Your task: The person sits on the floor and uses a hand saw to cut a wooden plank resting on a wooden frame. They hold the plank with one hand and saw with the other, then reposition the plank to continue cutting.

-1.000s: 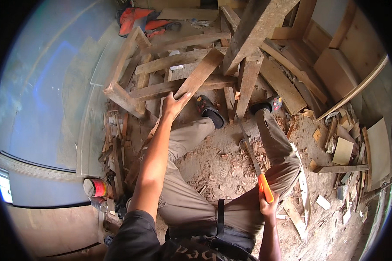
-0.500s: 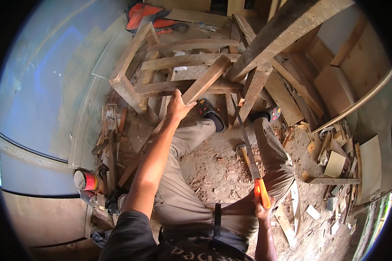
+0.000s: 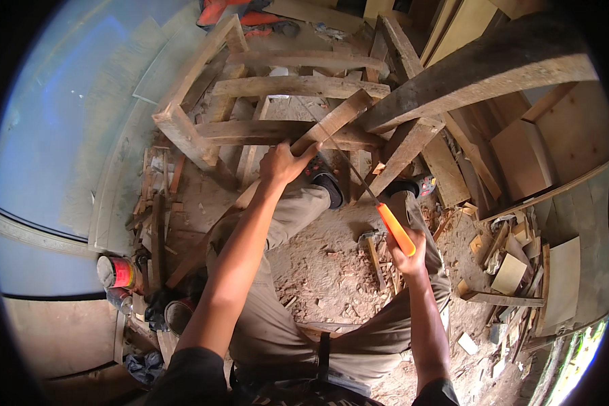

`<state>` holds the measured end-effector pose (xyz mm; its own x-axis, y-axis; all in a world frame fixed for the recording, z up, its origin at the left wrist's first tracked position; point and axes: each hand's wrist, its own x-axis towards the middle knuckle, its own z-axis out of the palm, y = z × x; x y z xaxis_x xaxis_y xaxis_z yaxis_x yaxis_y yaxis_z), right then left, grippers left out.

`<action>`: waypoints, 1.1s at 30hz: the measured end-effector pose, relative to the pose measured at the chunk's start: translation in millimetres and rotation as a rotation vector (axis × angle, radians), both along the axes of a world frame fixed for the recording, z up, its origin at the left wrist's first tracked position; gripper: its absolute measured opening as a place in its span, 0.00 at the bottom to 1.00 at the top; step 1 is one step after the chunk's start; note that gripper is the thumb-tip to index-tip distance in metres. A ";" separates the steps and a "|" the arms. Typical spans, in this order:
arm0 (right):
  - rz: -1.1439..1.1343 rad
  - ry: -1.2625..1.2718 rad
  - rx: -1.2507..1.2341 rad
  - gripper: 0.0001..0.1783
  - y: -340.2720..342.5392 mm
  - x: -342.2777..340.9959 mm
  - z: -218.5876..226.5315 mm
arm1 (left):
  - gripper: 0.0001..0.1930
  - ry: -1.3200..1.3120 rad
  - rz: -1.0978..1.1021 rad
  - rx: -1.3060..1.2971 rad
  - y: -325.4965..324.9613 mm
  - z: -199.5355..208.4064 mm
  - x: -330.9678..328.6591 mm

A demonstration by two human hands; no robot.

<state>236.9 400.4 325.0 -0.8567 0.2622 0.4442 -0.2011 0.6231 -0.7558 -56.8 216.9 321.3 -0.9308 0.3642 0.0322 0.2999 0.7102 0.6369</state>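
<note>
Littered floor, one saw, one gripped plank

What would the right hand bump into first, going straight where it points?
Probably the wooden plank held by the left hand: the right hand points along the saw, whose blade crosses that plank in the picture. Depth is unclear.
</note>
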 end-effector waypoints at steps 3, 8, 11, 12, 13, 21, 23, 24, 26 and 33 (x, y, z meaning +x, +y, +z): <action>0.038 0.040 0.063 0.03 12.5 -24.8 -14.9 | 0.43 -0.088 -0.074 0.104 0.8 -5.6 -10.5; 0.095 0.050 0.030 0.08 21.0 -43.1 -27.3 | 0.40 -0.079 -0.105 0.134 8.5 -9.3 -14.4; 0.124 0.057 0.076 0.13 30.2 -40.2 -34.6 | 0.42 -0.014 -0.016 -0.007 11.8 -10.4 -10.8; 0.119 0.075 0.087 0.14 30.6 -41.5 -35.6 | 0.43 -0.017 -0.005 -0.033 11.2 -7.5 -12.4; 0.135 0.094 0.070 0.13 33.4 -41.4 -39.6 | 0.44 -0.018 -0.008 -0.032 11.4 -7.3 -14.4; 0.234 0.128 0.033 0.12 45.6 -44.1 -56.8 | 0.46 0.002 0.010 -0.051 15.3 -2.6 -13.7; 0.253 0.090 0.007 0.11 48.3 -46.1 -54.7 | 0.46 0.001 0.014 -0.049 12.9 -7.5 -15.7; 0.259 0.088 0.014 0.11 50.0 -47.5 -52.6 | 0.46 0.002 0.011 -0.046 13.1 -8.5 -16.9; 0.271 0.084 0.027 0.11 53.6 -50.4 -50.3 | 0.46 0.019 0.005 -0.042 13.1 -11.6 -18.0; 0.270 0.078 0.009 0.08 55.3 -45.0 -48.4 | 0.46 0.033 0.038 -0.124 15.6 -5.8 -13.6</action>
<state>191.9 455.7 276.6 -0.8581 0.0255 0.5129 -0.4180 0.5455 -0.7264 -70.4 232.5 315.5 -0.9433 0.3315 0.0195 0.2902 0.7944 0.5335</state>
